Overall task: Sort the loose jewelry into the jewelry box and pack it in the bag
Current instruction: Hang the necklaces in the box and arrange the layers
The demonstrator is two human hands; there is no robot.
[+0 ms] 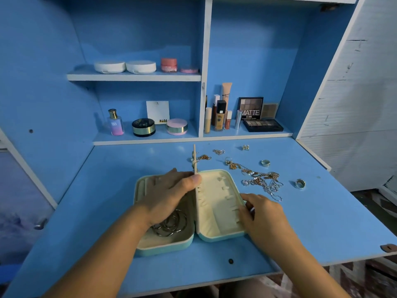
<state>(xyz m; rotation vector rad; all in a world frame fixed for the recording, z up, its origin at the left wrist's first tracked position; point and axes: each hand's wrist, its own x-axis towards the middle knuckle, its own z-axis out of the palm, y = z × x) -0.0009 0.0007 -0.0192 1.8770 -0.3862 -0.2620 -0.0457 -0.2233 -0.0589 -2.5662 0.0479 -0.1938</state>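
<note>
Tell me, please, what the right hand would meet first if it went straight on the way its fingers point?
The right hand points up and left across the jewelry box. It would likely meet the cream lining first, then the upright divider panel the left hand pinches; its height is unclear.

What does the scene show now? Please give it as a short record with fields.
box: jewelry box lies open on the blue desk
left hand: left hand pinches the divider flap, which stands upright
right hand: right hand at the box's right rim; grip unclear
inside: metal hoops in the left half
outside: tangled chains and a silver ring on the desk, right of the box
bag: not in view
</note>
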